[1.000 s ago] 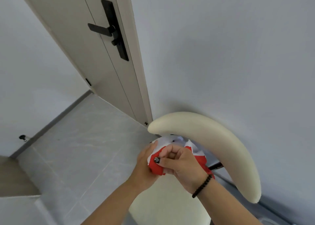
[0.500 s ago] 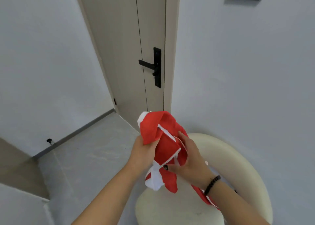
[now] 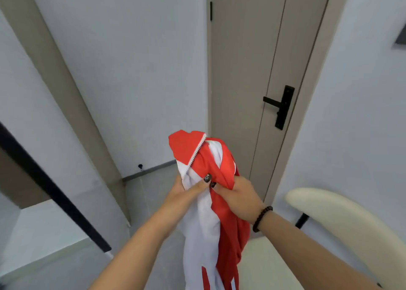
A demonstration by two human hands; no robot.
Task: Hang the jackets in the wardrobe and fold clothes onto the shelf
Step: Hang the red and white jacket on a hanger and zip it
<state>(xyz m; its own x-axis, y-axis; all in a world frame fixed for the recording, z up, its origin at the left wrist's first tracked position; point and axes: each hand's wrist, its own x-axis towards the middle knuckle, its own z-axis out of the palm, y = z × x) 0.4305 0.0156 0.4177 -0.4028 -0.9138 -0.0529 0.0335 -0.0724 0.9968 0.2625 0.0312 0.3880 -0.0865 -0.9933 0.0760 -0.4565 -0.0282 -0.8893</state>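
Observation:
A red and white jacket (image 3: 206, 219) with a white zipper hangs bunched in front of me, lifted off the chair. My left hand (image 3: 186, 190) grips its white part from the left, thumb across the cloth. My right hand (image 3: 239, 197), with a dark bead bracelet on the wrist, grips the red part from the right. The jacket's lower end trails down past the bottom of the view. No wardrobe interior or shelf is in sight.
A cream chair (image 3: 342, 226) with a curved backrest stands at the lower right. Ahead is a closed beige door (image 3: 248, 74) with a black handle (image 3: 281, 106). A dark-edged panel (image 3: 50, 188) slants across the left. Grey floor lies below.
Both hands have raised the jacket from the chair seat up to chest height. The view has swung left, so the chair now sits at the right edge.

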